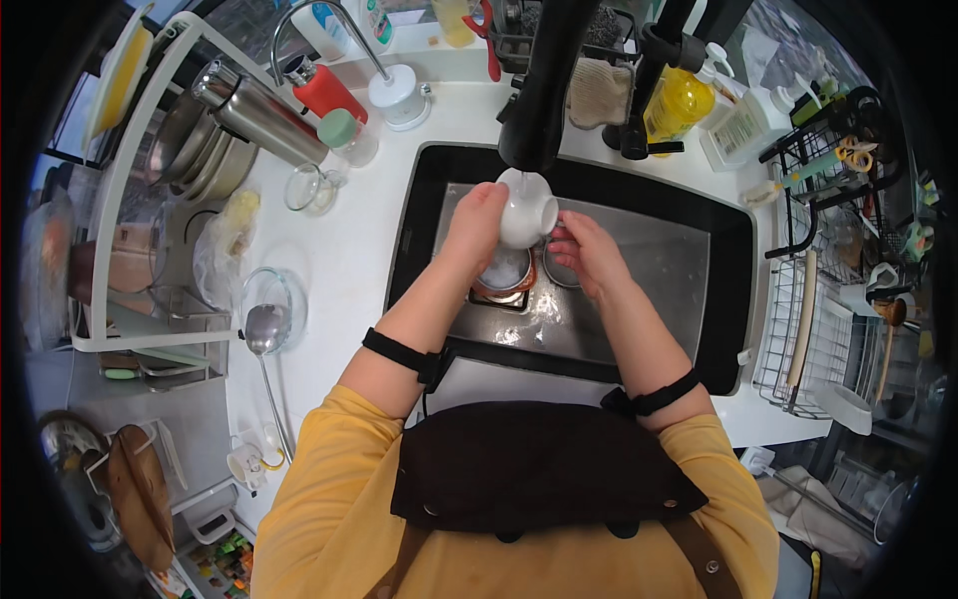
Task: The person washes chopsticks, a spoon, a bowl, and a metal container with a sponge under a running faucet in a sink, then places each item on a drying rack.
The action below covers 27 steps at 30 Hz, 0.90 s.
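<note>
Over the black-rimmed sink (591,322), my left hand (479,217) grips a white ceramic bowl (524,213), tilted on its side with its foot facing right. It is directly beneath the head of a black faucet (533,112), and a thin stream of water seems to reach it. My right hand (587,251) is beside the bowl's foot, fingers curled; whether they touch the bowl is hard to tell. Below, a round vessel with whitish liquid (505,271) stands near the drain (500,299). Another round metal vessel (561,268) is partly hidden behind my right hand.
A glass bowl (275,288) with a metal ladle (267,329) is on the left counter, below a small glass cup (303,191). Soap bottles (681,101) stand behind the sink at right. A wire dish rack (804,337) borders the right side.
</note>
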{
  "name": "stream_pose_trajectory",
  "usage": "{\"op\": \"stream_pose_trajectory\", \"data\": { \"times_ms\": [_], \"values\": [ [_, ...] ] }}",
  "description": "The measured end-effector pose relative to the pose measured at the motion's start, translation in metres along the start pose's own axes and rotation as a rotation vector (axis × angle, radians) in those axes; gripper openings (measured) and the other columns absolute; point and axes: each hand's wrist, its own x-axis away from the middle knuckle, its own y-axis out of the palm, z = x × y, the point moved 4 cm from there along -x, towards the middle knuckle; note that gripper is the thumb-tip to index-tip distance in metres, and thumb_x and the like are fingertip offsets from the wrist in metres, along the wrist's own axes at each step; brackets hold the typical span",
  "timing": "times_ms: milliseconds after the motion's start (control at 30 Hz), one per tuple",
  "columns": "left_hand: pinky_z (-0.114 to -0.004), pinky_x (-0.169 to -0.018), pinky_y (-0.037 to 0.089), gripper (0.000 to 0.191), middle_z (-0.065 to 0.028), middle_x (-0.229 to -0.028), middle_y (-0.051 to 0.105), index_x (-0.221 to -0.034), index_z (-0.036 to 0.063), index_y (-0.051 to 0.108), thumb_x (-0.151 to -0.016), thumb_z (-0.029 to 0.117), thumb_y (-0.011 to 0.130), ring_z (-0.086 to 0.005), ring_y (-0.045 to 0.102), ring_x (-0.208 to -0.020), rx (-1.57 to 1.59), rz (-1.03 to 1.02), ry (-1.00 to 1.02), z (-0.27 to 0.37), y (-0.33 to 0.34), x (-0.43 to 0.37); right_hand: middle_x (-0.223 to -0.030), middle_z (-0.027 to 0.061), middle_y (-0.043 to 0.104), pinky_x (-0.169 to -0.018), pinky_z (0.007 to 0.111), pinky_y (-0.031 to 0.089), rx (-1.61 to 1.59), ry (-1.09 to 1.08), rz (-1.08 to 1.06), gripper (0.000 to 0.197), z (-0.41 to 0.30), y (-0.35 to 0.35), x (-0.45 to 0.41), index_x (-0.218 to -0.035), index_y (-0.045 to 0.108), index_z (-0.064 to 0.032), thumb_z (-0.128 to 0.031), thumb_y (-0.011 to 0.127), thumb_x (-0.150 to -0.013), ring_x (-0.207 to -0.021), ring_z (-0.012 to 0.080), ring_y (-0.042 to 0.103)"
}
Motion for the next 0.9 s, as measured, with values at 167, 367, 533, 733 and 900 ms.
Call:
{"op": "stream_pose_trajectory", "data": {
  "times_ms": [167,367,533,733,900],
  "values": [
    [-0.038,-0.072,0.043,0.012,-0.0124,-0.089,0.058,-0.090,0.0068,0.056,-0.084,0.017,0.055,-0.0313,0.056,-0.081,-1.017,-0.124,0.547,0.004,0.026,0.042,-0.106,0.0092,0.052,-0.072,0.033,0.048,-0.164,0.136,-0.124,0.060,-0.010,0.034,0.009,-0.132,0.029,-0.0131,-0.030,0.060,-0.083,-0.086,0.0225,0.057],
    [-0.035,-0.083,0.044,0.031,-0.0059,-0.086,0.054,-0.111,0.0095,0.053,-0.082,0.016,0.059,-0.0247,0.057,-0.086,-0.932,0.227,0.848,0.008,-0.017,0.049,-0.123,0.0115,0.045,-0.086,0.042,0.046,-0.241,0.036,-0.171,0.068,-0.003,0.026,0.010,-0.133,0.031,-0.0124,0.001,0.048,-0.068,-0.110,0.0269,0.048],
    [-0.035,-0.084,0.047,0.042,-0.0075,-0.120,0.052,-0.130,0.0150,0.043,-0.090,0.026,0.051,-0.0197,0.054,-0.105,0.203,-0.262,-0.247,-0.032,-0.020,0.031,-0.123,0.0141,0.046,-0.086,0.045,0.047,-0.305,0.120,-0.198,0.059,-0.016,0.021,0.009,-0.128,0.035,-0.0112,-0.006,0.047,-0.071,-0.109,0.0300,0.051],
    [-0.040,-0.082,0.050,0.040,-0.0112,-0.102,0.060,-0.119,0.0052,0.047,-0.090,0.033,0.049,-0.0213,0.061,-0.088,0.401,-0.204,-0.389,-0.040,-0.053,0.028,-0.119,0.0142,0.048,-0.077,0.043,0.050,-0.252,0.304,-0.160,0.049,0.017,0.040,-0.010,-0.124,0.036,-0.0128,-0.014,0.052,-0.078,-0.103,0.0291,0.054],
    [-0.042,-0.080,0.050,0.039,-0.0085,-0.099,0.061,-0.120,0.0117,0.044,-0.087,0.030,0.054,-0.0191,0.061,-0.080,0.486,-0.355,-0.372,-0.057,-0.035,0.044,-0.115,0.0143,0.051,-0.072,0.044,0.051,-0.164,0.274,-0.112,0.051,0.019,0.023,0.012,-0.126,0.033,-0.0139,-0.015,0.052,-0.079,-0.100,0.0301,0.056]
  ]
}}
